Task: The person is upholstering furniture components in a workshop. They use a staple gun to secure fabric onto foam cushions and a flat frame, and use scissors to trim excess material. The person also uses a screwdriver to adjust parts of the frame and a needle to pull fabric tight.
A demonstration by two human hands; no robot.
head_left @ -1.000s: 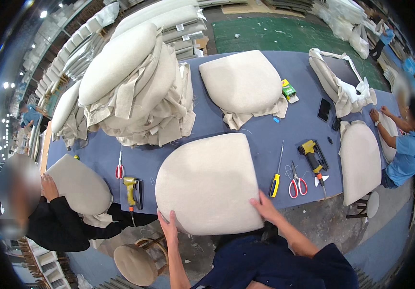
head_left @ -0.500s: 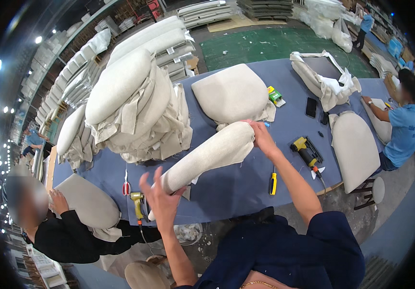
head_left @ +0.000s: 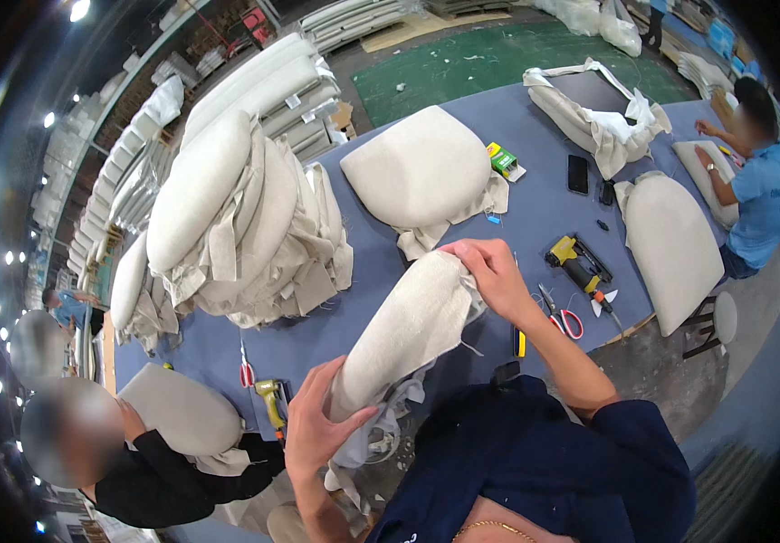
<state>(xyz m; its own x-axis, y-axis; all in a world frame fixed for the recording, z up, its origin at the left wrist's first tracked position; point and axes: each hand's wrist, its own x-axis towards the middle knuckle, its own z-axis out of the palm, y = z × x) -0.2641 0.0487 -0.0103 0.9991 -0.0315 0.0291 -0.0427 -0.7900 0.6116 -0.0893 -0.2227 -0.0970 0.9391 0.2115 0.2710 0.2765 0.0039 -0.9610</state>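
A beige fabric-covered seat cushion point(head_left: 399, 330) is held tilted over the near edge of the table, its loose fabric hanging on the underside. My right hand point(head_left: 491, 276) pinches the fabric at its upper right end. Around the lower left end, my left hand point(head_left: 319, 421) grips with thumb and fingers spread across its sides. Beyond it lies another beige cushion point(head_left: 421, 167) with loose cloth at its front. Near my right forearm are red-handled scissors point(head_left: 566, 319) and a yellow-and-black screwdriver point(head_left: 519, 344), partly hidden.
A tall stack of cushions point(head_left: 236, 217) stands left on the blue-grey table point(head_left: 535, 226). A yellow staple gun point(head_left: 578, 271) with a hose lies right; a second staple gun point(head_left: 272, 403) lies left. Co-workers sit at both sides, one in blue point(head_left: 764, 190), one in black point(head_left: 159, 480).
The cushion has come closer to me and tipped more steeply. My left hand has closed from spread fingers to a grip on its end. The right-hand scissors, hidden before, now show.
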